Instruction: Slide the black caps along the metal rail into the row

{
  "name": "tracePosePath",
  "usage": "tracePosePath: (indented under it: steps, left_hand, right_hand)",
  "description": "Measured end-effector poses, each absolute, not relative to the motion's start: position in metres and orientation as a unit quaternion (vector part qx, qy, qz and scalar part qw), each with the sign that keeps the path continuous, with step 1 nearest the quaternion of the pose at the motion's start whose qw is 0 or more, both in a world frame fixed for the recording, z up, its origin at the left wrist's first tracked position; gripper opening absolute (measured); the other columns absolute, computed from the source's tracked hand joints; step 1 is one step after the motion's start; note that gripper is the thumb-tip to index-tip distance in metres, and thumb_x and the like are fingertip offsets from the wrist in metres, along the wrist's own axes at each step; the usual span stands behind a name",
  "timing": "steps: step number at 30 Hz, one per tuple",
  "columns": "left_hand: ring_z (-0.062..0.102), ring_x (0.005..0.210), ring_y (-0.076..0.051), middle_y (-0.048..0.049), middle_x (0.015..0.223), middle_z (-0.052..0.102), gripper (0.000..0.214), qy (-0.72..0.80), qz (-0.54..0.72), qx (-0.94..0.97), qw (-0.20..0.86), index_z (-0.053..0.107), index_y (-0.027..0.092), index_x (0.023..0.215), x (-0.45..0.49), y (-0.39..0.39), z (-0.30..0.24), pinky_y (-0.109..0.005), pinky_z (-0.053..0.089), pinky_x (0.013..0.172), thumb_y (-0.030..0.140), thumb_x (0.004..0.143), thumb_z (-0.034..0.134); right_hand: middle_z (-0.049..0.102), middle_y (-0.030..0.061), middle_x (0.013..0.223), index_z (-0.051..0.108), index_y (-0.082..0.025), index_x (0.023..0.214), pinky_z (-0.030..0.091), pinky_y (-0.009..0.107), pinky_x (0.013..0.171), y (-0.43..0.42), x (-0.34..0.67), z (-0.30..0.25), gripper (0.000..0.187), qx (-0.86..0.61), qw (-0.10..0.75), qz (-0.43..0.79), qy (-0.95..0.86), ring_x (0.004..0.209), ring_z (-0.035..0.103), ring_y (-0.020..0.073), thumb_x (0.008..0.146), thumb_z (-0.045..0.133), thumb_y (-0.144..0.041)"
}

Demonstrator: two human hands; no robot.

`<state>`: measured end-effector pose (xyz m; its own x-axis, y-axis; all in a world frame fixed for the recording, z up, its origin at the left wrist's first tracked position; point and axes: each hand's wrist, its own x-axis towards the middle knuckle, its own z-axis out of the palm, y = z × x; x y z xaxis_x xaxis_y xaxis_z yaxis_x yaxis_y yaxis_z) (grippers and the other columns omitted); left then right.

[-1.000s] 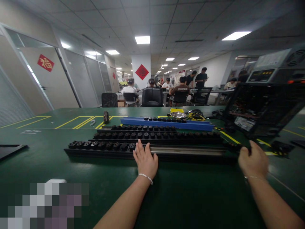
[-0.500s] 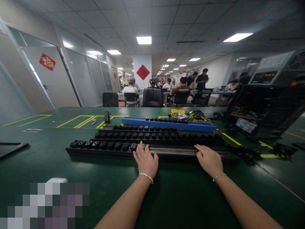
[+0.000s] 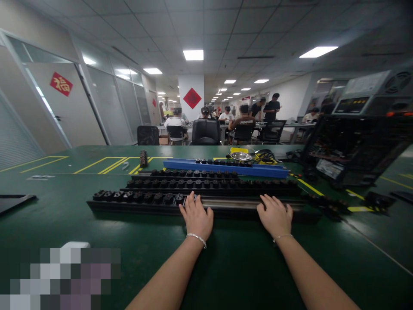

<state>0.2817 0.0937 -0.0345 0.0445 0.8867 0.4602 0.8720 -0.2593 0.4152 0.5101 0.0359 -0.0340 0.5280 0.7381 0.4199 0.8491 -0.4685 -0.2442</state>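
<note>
A long black rail lies across the green table in front of me, its left half filled with a row of small black parts. My left hand rests on the rail's near edge, fingers stretched out beside the last part in the row. My right hand lies flat on the bare metal stretch of the same rail, fingers apart, holding nothing. Two more black rails loaded with parts lie just behind, and a blue rail lies behind those.
A dark open-frame machine stands at the right. Loose black parts lie by the rail's right end. A metal dish and cables sit behind the blue rail. People sit at tables in the background beyond black chairs.
My right hand has come from the loose parts at the far right leftward onto the near rail and settled flat there. My left hand has stayed in place.
</note>
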Motion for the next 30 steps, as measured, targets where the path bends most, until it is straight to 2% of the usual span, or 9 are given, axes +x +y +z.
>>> tracePosePath:
  steps: [10, 30]
  left_hand:
    - [0.033, 0.131, -0.030, -0.0190, 0.137, 0.041, 0.047, 0.576, 0.363, 0.732, -0.014, 0.050, 0.008, 0.122, 0.2824, 0.0959, -0.0392, -0.054, 0.022, 0.110, 0.024, 0.077, 0.050]
    - [0.031, 0.132, -0.030, -0.0197, 0.138, 0.037, 0.049, 0.568, 0.355, 0.743, -0.004, 0.049, 0.008, 0.124, 0.2842, 0.0930, -0.0383, -0.052, 0.022, 0.111, 0.021, 0.076, 0.050]
  right_hand:
    - [0.053, 0.0027, 0.132, 0.057, -0.022, 0.121, 0.016, 0.052, 0.105, 0.0378, 0.5107, -0.0349, 0.049, -0.849, 0.217, -0.131, -0.465, 0.126, 0.039, 0.0225, 0.084, 0.028, -0.035]
    - [0.052, 0.0027, 0.133, 0.057, -0.022, 0.122, 0.016, 0.051, 0.106, 0.0370, 0.5111, -0.0337, 0.050, -0.848, 0.213, -0.123, -0.469, 0.126, 0.038, 0.0227, 0.084, 0.027, -0.036]
